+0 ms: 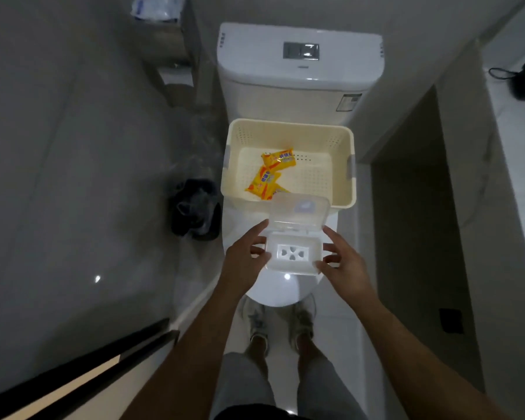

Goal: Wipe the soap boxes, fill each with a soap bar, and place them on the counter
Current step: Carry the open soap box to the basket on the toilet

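Head view, white soap box (293,256) with lid flipped open held above a closed toilet lid (278,291), left hand (246,256) gripping its left edge, right hand (343,263) gripping its right edge, cream basket (343,165) behind holding 2 yellow wrapped soap bars (269,174)

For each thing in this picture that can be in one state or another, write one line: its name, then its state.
soap box: lid open, empty inside, held over the toilet
left hand: grips the box's left side
right hand: grips the box's right side
basket: upright, open-topped, resting on the toilet
soap bars: still wrapped, lying in the basket
toilet: lid closed
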Demonstrator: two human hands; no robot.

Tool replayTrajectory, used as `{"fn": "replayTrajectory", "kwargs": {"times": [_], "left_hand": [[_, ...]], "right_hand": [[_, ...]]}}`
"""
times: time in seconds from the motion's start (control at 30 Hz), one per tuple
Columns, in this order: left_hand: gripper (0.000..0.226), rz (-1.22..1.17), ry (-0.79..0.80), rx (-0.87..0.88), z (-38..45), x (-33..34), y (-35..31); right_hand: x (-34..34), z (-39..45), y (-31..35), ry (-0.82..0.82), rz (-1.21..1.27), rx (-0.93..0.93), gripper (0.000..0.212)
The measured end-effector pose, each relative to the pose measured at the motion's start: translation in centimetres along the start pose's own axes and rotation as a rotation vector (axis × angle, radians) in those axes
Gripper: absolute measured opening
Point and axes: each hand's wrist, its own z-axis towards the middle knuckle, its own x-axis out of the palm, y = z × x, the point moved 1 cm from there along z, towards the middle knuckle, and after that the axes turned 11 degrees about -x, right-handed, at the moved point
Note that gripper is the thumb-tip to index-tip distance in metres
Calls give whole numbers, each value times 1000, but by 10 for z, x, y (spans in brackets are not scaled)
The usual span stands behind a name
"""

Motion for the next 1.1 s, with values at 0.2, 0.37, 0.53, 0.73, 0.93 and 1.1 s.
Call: {"fn": "replayTrajectory", "kwargs": {"times": [0.2, 0.37, 0.53, 0.73, 0.93, 1.1], "left_hand": [[66, 44, -64, -28, 49, 29, 51], [66, 187, -106, -2, 90, 54, 82], [65, 234, -182, -20, 127, 77, 97], [64, 259, -243, -35, 156, 88, 105], [65, 285, -266, -66, 166, 92, 108], [68, 312, -257, -109, 167, 92, 102]], "right_hand": [[38, 38, -61, 12, -30, 111, 69], [62, 60, -109, -46, 5, 118, 61], [74, 87, -137, -121, -24, 141, 59], [78, 116, -150, -125, -63, 109, 53], [77, 132, -155, -86, -228, 45, 52], [76, 132, -159, -65, -216, 68, 59]]}}
